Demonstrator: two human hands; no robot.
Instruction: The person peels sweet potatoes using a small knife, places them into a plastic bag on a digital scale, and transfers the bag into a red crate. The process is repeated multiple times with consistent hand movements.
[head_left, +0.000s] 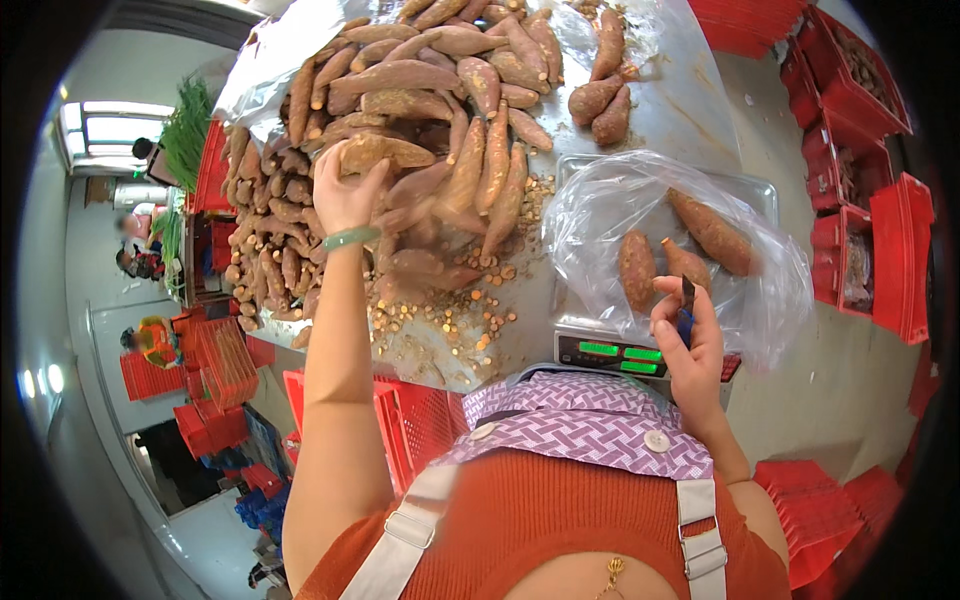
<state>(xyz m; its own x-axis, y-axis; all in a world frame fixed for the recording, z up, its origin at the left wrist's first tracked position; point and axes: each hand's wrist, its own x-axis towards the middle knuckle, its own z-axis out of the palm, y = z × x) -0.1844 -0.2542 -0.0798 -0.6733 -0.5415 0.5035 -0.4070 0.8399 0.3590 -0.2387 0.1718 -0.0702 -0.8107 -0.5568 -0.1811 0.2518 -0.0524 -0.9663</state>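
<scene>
My left hand (349, 187), with a green bangle at the wrist, has its thumb and fingers around a sweet potato (386, 151) on the large pile of sweet potatoes (409, 76). In my right hand (691, 337) is a small knife (686, 311) with a blue handle, its short dark blade pointing away from me. Just beyond that hand, a clear plastic bag (592, 217) lies over the metal tray of a digital scale (570, 349). Several sweet potatoes (637, 270) are in the bag. The scale's green displays are lit.
Cut sweet potato ends (484, 341) and dirt litter the metal table (517, 330). More sweet potatoes (611, 116) lie beyond the scale. Red crates (832, 165) stand to the right; others (431, 420) are below the table's near edge. People (154, 341) are far off at the left.
</scene>
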